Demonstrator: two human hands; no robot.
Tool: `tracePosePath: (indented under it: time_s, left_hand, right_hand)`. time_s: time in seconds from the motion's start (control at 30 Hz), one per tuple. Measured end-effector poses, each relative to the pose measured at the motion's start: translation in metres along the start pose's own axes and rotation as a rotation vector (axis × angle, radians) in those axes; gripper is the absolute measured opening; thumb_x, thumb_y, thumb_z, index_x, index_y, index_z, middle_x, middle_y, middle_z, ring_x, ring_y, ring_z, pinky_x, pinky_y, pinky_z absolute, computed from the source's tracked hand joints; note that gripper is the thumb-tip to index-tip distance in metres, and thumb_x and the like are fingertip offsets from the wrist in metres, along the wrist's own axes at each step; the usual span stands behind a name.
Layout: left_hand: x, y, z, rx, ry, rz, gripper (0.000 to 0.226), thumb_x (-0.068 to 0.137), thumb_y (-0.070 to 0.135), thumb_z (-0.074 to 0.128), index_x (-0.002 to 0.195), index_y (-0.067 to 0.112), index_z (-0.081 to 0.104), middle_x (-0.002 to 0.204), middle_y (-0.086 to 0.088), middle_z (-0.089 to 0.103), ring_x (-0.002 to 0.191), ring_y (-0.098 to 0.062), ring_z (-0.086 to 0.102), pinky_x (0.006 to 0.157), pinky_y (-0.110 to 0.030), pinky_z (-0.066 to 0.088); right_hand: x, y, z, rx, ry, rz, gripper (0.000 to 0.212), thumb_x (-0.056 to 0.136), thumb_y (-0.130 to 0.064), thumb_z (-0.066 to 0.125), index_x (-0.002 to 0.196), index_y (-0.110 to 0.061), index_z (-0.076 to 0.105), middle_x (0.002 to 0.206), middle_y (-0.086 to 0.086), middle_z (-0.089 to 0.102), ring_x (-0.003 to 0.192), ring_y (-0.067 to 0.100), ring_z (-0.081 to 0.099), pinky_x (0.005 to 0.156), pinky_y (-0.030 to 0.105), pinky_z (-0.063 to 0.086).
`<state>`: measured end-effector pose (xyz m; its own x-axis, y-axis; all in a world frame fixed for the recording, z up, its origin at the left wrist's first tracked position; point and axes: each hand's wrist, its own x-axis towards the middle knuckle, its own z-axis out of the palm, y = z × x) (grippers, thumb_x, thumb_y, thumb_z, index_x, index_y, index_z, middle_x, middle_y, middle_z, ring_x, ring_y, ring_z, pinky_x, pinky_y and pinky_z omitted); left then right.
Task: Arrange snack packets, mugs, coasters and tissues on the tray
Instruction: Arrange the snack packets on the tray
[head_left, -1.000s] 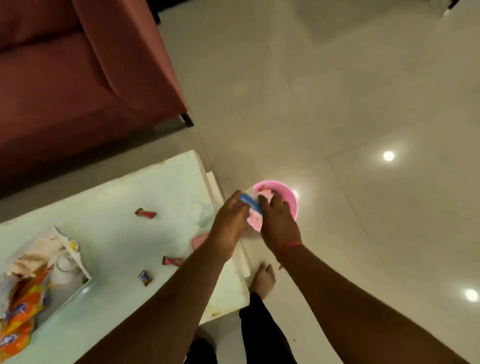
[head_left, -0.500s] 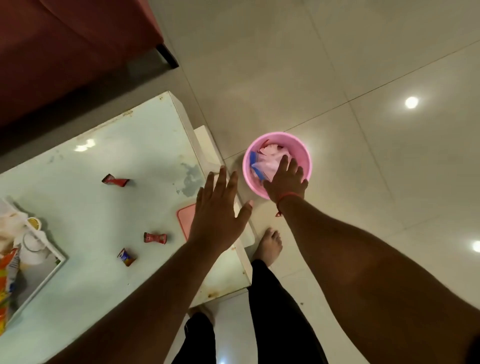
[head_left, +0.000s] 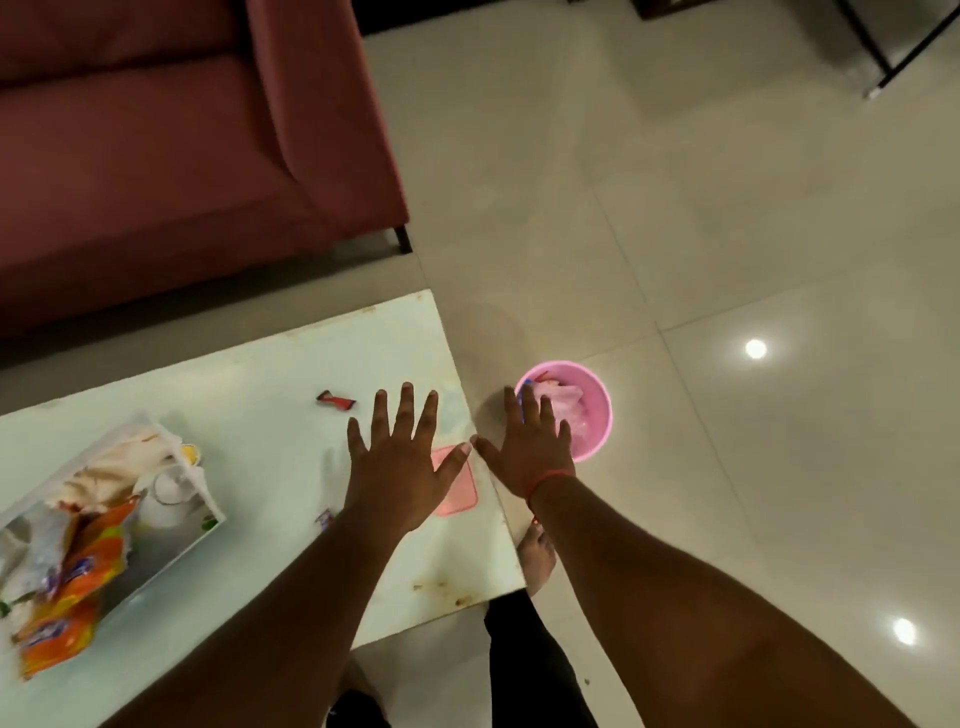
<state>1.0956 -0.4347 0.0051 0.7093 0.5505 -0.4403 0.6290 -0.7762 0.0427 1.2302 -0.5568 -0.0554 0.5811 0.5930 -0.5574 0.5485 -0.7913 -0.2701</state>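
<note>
A white tray (head_left: 205, 535) sits at the left of the pale table (head_left: 260, 395). It holds an orange snack packet (head_left: 72, 587), a white mug (head_left: 166, 493) and crumpled tissues (head_left: 119, 462). My left hand (head_left: 402, 457) hovers flat and open over the table's right end, partly covering a pink coaster (head_left: 457, 488). Beside the table's edge, my right hand (head_left: 530, 441) is spread open and empty, in front of a pink bin (head_left: 592, 415) on the floor. A red wrapper (head_left: 335, 400) lies beyond my left hand. A small wrapper (head_left: 324, 518) peeks out by my left wrist.
A red sofa (head_left: 182, 145) stands beyond the table. The pink bin holds crumpled wrappers and paper. My bare foot (head_left: 537, 551) is on the tiled floor (head_left: 675, 208) by the table's corner. Dark furniture legs (head_left: 878, 52) show at the top right.
Both hands have let go of the rubbish over the bin and opened. The right hand has drawn back from the bin, and the left hand has moved over the table by the coaster.
</note>
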Motion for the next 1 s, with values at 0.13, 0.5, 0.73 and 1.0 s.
tracePosePath:
  time_s: [0.13, 0.5, 0.73, 1.0]
  left_hand:
    - [-0.048, -0.075, -0.013, -0.024, 0.002, -0.036, 0.093, 0.075, 0.08, -0.02, 0.154, 0.032, -0.007, 0.166, -0.003, -0.004, 0.152, -0.034, -0.003, 0.117, -0.063, 0.011]
    - [-0.227, -0.345, -0.014, -0.13, 0.07, -0.283, 0.09, 0.079, 0.08, -0.007, 0.156, 0.033, 0.001, 0.166, -0.002, -0.002, 0.151, -0.033, -0.005, 0.115, -0.064, 0.005]
    - [-0.266, -0.414, 0.026, -0.25, 0.05, -0.444, 0.092, 0.077, 0.081, -0.011, 0.155, 0.035, 0.004, 0.166, -0.004, 0.005, 0.151, -0.034, 0.0, 0.116, -0.064, 0.007]
    - [-0.243, -0.439, 0.079, -0.283, 0.048, -0.528, 0.092, 0.083, 0.079, -0.003, 0.154, 0.027, 0.023, 0.162, -0.01, 0.024, 0.149, -0.038, 0.018, 0.113, -0.066, 0.016]
  right_hand:
    - [-0.048, -0.088, -0.004, -0.08, 0.044, -0.064, 0.087, 0.091, -0.073, 0.024, 0.157, -0.025, -0.008, 0.167, 0.005, -0.01, 0.153, 0.035, -0.005, 0.119, 0.059, 0.008]
    - [-0.161, -0.346, 0.06, -0.178, 0.003, -0.266, 0.09, 0.088, -0.079, 0.018, 0.156, -0.03, -0.011, 0.166, 0.0, -0.016, 0.153, 0.028, -0.011, 0.12, 0.057, 0.004]
    - [-0.166, -0.422, 0.107, -0.301, -0.03, -0.417, 0.09, 0.086, -0.08, 0.018, 0.156, -0.03, -0.008, 0.167, 0.001, -0.011, 0.153, 0.029, -0.005, 0.118, 0.058, 0.008]
    - [-0.131, -0.446, 0.169, -0.357, -0.058, -0.549, 0.085, 0.092, -0.073, 0.024, 0.158, -0.026, -0.002, 0.167, 0.003, -0.005, 0.153, 0.031, 0.002, 0.118, 0.058, 0.011]
